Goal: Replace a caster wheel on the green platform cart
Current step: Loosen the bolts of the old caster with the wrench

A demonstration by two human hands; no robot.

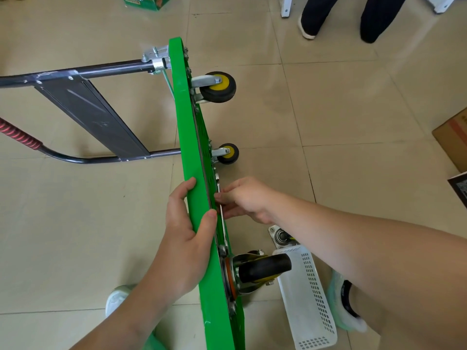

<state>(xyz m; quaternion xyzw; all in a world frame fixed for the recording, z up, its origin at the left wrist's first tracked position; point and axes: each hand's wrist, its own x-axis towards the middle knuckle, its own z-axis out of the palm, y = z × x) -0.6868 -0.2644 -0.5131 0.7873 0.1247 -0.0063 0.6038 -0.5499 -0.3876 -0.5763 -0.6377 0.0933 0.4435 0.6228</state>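
left hand (185,238) grips green cart (192,157); right hand (246,199) holds wrench (222,223)

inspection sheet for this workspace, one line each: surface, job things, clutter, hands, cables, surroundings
surface: beige tiled floor; the work is done on it.
job's things: green cart stood on its long edge, handle lying out on the floor; far yellow-hub caster, middle yellow-hub caster and near black caster all mounted; loose caster on the floor, partly hidden by the forearm; wrench against the underside.
clutter: white basket, cardboard box, green carton.
hands: left hand grips the cart's upper edge; right hand holds the wrench.
cables: nothing seen.
surroundings: another person's legs nearby.
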